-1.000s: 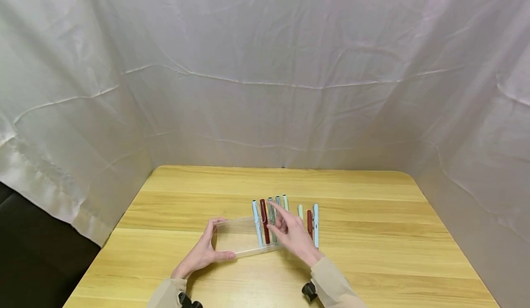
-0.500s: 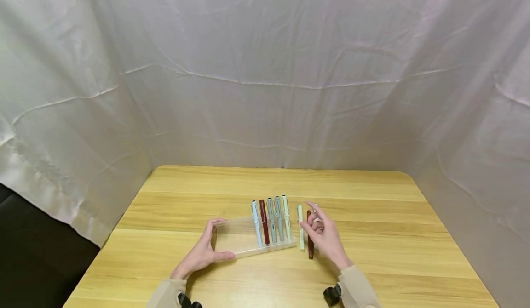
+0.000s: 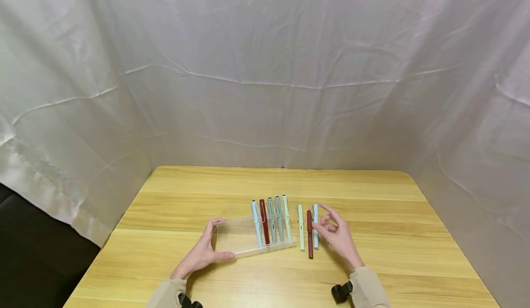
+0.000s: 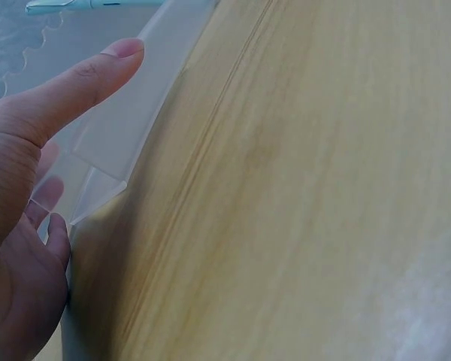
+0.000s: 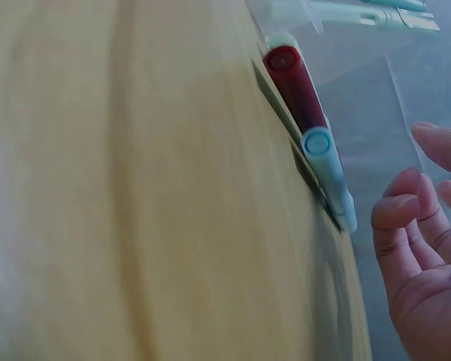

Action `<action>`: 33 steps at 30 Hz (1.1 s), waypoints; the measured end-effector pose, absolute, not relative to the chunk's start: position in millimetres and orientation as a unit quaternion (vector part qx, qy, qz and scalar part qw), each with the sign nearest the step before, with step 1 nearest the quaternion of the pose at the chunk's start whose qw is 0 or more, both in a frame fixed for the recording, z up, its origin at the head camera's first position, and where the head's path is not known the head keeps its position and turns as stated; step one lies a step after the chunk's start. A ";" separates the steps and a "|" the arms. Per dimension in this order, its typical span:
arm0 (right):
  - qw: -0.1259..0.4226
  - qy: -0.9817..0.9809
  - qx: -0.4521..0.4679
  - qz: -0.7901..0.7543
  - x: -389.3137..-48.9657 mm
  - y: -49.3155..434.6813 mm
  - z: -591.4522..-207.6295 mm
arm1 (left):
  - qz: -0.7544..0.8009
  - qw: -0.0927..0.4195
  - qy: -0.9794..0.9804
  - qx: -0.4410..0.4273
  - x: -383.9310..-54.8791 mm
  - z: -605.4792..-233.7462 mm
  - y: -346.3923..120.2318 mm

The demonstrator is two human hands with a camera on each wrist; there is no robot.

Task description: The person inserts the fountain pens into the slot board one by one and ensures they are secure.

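My left hand (image 3: 204,250) grips the left end of a clear plastic pen rack (image 3: 236,238), thumb on its front edge and fingers at the back. The left wrist view shows a wavy notched edge on the rack (image 4: 116,143). Several capped pens lie side by side across its right half, from light blue (image 3: 257,223) and dark red (image 3: 264,220) to pale green (image 3: 286,217). Right of it lie a pale green pen (image 3: 301,227), a dark red pen (image 3: 310,234) and a light blue pen (image 3: 316,227). My right hand (image 3: 337,236) hovers beside the light blue one, fingers loosely bent, holding nothing.
The wooden table (image 3: 393,234) extends around the rack and pens. A pale curtain (image 3: 281,92) hangs behind it and along both sides. At the lower left is a dark surface (image 3: 33,248).
My right hand has moved right, from over the racked pens, past the loose pale green and dark red pens, to beside the light blue one. My left hand and the rack have stayed put.
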State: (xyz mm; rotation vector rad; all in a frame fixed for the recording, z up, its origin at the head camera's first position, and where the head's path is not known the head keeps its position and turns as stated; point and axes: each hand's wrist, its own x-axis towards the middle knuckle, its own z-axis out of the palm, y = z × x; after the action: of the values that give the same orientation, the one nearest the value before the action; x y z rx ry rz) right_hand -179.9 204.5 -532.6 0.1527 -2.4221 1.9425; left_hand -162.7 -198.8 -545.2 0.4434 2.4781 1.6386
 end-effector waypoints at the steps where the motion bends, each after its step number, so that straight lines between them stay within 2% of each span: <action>1: 0.013 -0.779 0.050 0.624 -180.5 206.0 -533.5 | 0.544 0.069 0.823 0.148 -162.7 -545.3 -198.9; 10: -0.029 -0.783 0.037 0.620 -187.9 214.5 -538.7 | 0.542 0.066 0.824 0.152 -162.5 -545.6 -199.7; 33: -0.052 -0.846 0.021 0.531 -211.4 216.4 -544.4 | 0.541 0.068 0.827 0.141 -163.6 -548.2 -198.9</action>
State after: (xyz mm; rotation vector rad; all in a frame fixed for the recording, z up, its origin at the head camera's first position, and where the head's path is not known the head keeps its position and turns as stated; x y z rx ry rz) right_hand -211.4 216.4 -544.4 0.0696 -2.7479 1.7248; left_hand -163.6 -198.9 -548.2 0.4251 2.4897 1.6284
